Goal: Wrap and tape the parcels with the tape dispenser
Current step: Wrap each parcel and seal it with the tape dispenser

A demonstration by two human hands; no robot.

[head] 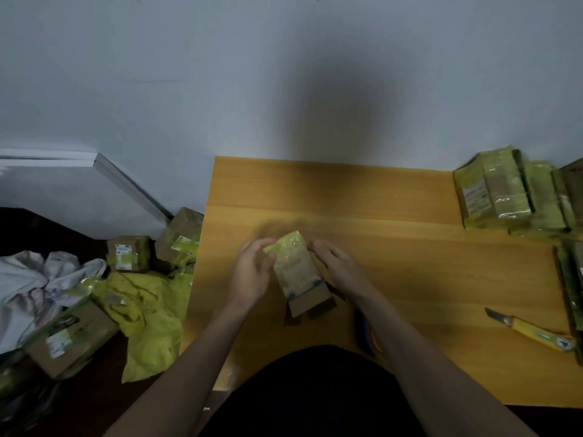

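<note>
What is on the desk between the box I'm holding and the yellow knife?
In the head view, only bare wooden desk lies between the box and the yellow knife, apart from your right forearm crossing it.

A makeshift home packing station: an orange wooden tabletop (394, 216) against a plain white wall (284, 74), taped yellow-green parcels (504, 193) stacked at two o'clock, brown cardboard boxes (72, 339) on the floor at nine o'clock.

one head-worn wide-angle view looks steeply down, close over the wooden table (394, 216) edge.
</note>
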